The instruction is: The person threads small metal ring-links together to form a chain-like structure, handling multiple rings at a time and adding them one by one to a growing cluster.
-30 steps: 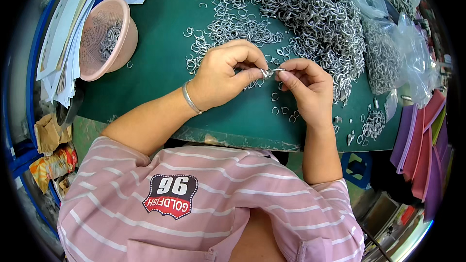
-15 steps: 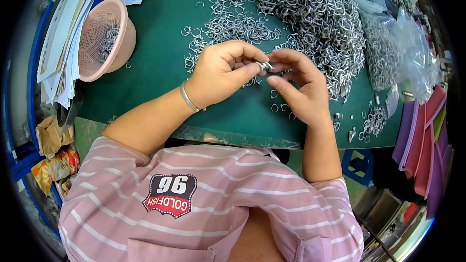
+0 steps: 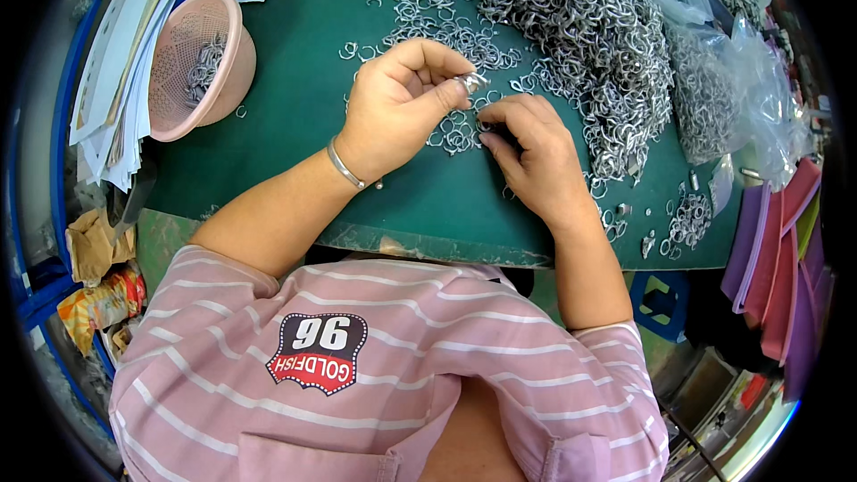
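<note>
My left hand (image 3: 397, 112), with a metal bangle at the wrist, is raised over the green table. Its thumb and forefinger pinch a small bunch of silvery metal rings (image 3: 473, 82). To the right and a bit nearer, my right hand (image 3: 540, 156) reaches down to the tabletop, thumb and forefinger closing on a metal ring at the edge of a small scatter of loose rings (image 3: 455, 132). Whether that ring is off the table I cannot tell. Just beyond both hands lie more open-ended metal rings (image 3: 455, 36).
A large heap of metal rings (image 3: 571, 18) covers the far right of the green table (image 3: 277, 125). Plastic bags of rings (image 3: 705, 98) stand beside it. At left are a pink basket (image 3: 234, 80) holding some rings and a stack of papers (image 3: 112, 80). Small metal parts (image 3: 687, 223) lie front right.
My hands have parted. The left has moved up and slightly away with its rings, while the right has come down to the loose rings and its fingers have closed.
</note>
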The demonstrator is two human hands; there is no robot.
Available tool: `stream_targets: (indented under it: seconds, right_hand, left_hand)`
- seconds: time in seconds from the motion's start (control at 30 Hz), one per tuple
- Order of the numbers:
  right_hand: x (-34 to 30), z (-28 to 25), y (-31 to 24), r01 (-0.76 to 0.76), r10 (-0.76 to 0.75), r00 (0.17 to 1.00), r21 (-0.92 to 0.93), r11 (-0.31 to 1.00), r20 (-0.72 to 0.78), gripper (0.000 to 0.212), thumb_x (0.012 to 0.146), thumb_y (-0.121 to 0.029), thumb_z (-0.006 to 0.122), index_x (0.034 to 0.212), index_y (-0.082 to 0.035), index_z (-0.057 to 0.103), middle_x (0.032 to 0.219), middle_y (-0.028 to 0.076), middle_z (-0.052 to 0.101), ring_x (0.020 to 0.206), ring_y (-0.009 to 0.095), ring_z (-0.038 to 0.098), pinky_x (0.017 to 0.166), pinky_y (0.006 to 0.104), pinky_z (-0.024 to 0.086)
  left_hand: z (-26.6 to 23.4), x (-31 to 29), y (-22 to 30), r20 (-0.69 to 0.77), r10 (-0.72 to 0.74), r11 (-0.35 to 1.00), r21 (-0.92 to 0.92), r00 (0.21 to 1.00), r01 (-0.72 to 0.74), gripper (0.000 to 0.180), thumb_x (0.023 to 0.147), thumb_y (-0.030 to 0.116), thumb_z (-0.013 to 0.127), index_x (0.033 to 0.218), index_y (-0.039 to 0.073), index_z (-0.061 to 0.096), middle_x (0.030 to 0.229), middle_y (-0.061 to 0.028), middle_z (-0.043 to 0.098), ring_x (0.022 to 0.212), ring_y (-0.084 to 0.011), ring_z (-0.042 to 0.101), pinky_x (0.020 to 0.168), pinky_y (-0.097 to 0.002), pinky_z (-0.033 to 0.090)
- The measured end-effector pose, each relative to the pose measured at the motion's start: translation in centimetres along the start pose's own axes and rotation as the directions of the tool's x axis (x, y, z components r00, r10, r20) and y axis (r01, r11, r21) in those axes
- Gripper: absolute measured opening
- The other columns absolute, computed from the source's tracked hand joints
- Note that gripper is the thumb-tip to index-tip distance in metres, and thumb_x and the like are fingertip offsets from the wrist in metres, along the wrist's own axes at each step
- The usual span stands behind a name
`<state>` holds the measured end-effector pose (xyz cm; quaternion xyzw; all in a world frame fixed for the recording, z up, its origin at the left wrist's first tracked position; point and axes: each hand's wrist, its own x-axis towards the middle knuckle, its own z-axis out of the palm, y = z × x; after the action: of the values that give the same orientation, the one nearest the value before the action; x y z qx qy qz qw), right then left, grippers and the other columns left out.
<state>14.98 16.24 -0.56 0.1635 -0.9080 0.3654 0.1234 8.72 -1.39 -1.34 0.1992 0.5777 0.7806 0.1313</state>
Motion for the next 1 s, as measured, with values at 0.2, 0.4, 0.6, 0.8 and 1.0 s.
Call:
stream_targets:
  seconds: [0.2, 0.4, 0.6, 0.8, 1.0]
  right_hand:
    - [0.0, 0.0, -0.2, 0.007, -0.008, 0.999, -0.025, 1.0, -0.032, 0.019, 0.07, 0.002, 0.066, 0.087, -0.003, 0.06, 0.085, 0.01, 0.059, 0.08, 0.03, 0.056, 0.07, 0.0376, 0.046]
    - [-0.2, -0.4, 0.2, 0.025, -0.025, 1.0, -0.043, 0.999, 0.01, 0.019, 0.071, 0.004, 0.064, 0.089, -0.003, 0.062, 0.082, 0.011, 0.06, 0.076, 0.03, 0.057, 0.068, 0.0354, 0.046]
    - [-0.3, -0.6, 0.0, -0.247, 0.304, 0.947, 0.376, 0.893, -0.099, 0.017, 0.081, 0.005, 0.058, 0.096, 0.001, 0.064, 0.082, 0.009, 0.063, 0.073, 0.017, 0.064, 0.061, 0.0252, 0.05]
    - [-0.4, -1.2, -0.1, -0.362, 0.495, 0.864, 0.797, 0.483, 0.093, 0.014, 0.085, 0.003, 0.058, 0.098, 0.005, 0.063, 0.087, 0.007, 0.063, 0.078, 0.014, 0.065, 0.065, 0.0214, 0.053]
    - [-0.1, -0.7, -0.5, -0.17, 0.259, 0.955, 0.451, 0.876, -0.142, 0.015, 0.076, 0.004, 0.065, 0.089, -0.001, 0.068, 0.084, 0.008, 0.063, 0.076, 0.017, 0.061, 0.065, 0.0243, 0.048]
  left_hand:
    - [0.0, -0.1, 0.2, 0.002, -0.056, 0.998, 0.03, 0.998, 0.056, 0.014, 0.084, -0.005, 0.058, 0.098, -0.004, 0.057, 0.092, -0.0093, 0.062, 0.081, -0.0152, 0.062, 0.075, -0.0277, 0.054]
    - [-0.1, 0.0, 0.0, 0.015, -0.001, 0.996, 0.084, 1.0, 0.0, 0.013, 0.082, -0.007, 0.059, 0.095, -0.005, 0.059, 0.094, -0.0099, 0.061, 0.085, -0.015, 0.061, 0.077, -0.0269, 0.052]
    - [0.1, -0.2, 0.5, 0.058, -0.058, 0.996, 0.073, 0.997, 0.054, 0.013, 0.081, -0.009, 0.059, 0.094, -0.005, 0.06, 0.095, -0.0101, 0.06, 0.085, -0.0147, 0.06, 0.076, -0.0268, 0.051]
    - [0.2, -0.4, 0.6, 0.155, -0.124, 0.983, 0.152, 0.98, 0.101, 0.011, 0.081, -0.007, 0.061, 0.092, -0.005, 0.061, 0.094, -0.0098, 0.06, 0.085, -0.0144, 0.06, 0.075, -0.0259, 0.052]
    - [0.6, -0.6, 0.3, 0.237, -0.158, 0.986, 0.094, 0.959, 0.14, 0.011, 0.083, -0.007, 0.059, 0.094, -0.005, 0.06, 0.099, -0.0101, 0.06, 0.091, -0.0153, 0.06, 0.078, -0.0253, 0.052]
